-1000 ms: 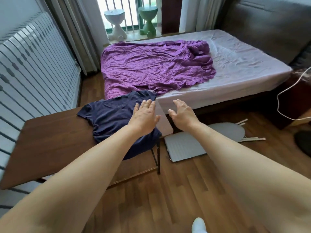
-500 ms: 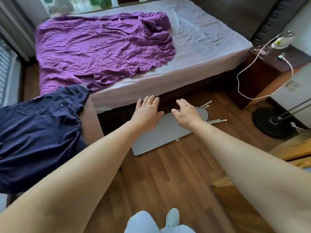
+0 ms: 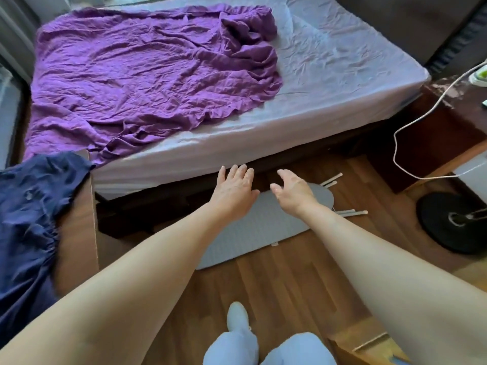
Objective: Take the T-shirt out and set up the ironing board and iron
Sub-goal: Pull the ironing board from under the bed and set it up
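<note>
A bed (image 3: pixel 342 88) under a pale sheet fills the upper picture from 10 to 2 o'clock, and a crumpled purple blanket (image 3: pixel 145 75) covers its left half. At 8 o'clock the navy T-shirt (image 3: pixel 26 219) lies spread over a brown wooden table (image 3: pixel 76 233), with its sleeve hanging over the far edge.

Just below centre, at 6 o'clock, the grey ironing board (image 3: pixel 250 233) lies flat on the wooden floor (image 3: pixel 290 272) beside the bed. Its rounded nose points toward 2 o'clock.

A dark nightstand (image 3: pixel 434 143) stands at 3 o'clock, and a black round stand base (image 3: pixel 453 222) sits on the floor at 4 o'clock.

Both arms reach forward. The left hand (image 3: pixel 233 192) and the right hand (image 3: pixel 293 192) are at centre above the board's far half, fingers straight and loose, gripping nothing — whether they touch the cover cannot be told.

A white cord (image 3: pixel 411 122) loops down the nightstand from the iron (image 3: pixel 481 76), which is only a green-and-white sliver at the 2 o'clock edge. White legs (image 3: pixel 330 180) poke out past the board's nose.
</note>
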